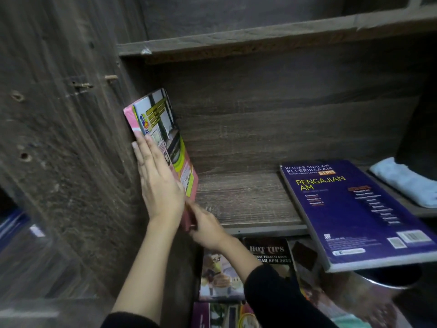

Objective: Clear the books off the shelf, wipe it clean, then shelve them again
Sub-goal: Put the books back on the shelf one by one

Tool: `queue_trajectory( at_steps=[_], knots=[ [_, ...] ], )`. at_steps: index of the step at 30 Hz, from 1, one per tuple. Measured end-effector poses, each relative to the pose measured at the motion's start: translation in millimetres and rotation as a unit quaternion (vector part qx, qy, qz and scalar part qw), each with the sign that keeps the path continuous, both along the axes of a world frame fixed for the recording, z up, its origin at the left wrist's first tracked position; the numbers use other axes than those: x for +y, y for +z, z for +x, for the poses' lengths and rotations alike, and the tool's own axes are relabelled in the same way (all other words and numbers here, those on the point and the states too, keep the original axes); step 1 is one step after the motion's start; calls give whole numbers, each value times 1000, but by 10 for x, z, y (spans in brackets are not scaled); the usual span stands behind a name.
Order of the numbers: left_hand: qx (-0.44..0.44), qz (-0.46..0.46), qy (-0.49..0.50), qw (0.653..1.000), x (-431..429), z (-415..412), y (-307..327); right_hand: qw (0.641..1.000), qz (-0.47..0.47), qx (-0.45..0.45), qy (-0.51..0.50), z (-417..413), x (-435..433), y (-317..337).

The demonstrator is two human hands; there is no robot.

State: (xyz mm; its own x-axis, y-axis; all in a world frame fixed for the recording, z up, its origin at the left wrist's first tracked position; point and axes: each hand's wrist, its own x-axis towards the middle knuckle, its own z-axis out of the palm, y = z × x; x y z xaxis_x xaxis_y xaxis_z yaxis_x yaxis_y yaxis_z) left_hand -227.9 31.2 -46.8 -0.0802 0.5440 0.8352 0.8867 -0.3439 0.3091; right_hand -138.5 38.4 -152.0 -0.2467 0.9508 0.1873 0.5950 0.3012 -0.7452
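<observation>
- Left hand [158,183]: flat, fingers straight, pressed on the cover of the pink book [163,129].
- Right hand [205,229]: pinches that book's bottom corner; fingertips blurred.
- Pink book: upright, slightly tilted, at 9 o'clock on the shelf [248,200], against the side wall.
- Purple book [354,209]: flat at 3 o'clock, overhanging the front edge.
- Pale blue cloth [406,183]: beyond it, cut off by the frame.
- Lower books [267,254]: 6 o'clock, partly hidden by the right sleeve.
</observation>
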Motion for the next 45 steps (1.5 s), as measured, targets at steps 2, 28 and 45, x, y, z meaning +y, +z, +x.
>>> queue_trajectory(
  at_steps=[2,28,45],
  knots=[
    [2,44,12,999,-33,61,-24,1000,1,-5,-21,134,-65,72],
    [-102,-532,-167,824,-644,2376,-799,808,-119,-224,-532,3174,-1289,343],
    [-127,-547,-163,811,-488,2393,-986,803,-235,-131,-531,3348,-1156,418]
  ],
)
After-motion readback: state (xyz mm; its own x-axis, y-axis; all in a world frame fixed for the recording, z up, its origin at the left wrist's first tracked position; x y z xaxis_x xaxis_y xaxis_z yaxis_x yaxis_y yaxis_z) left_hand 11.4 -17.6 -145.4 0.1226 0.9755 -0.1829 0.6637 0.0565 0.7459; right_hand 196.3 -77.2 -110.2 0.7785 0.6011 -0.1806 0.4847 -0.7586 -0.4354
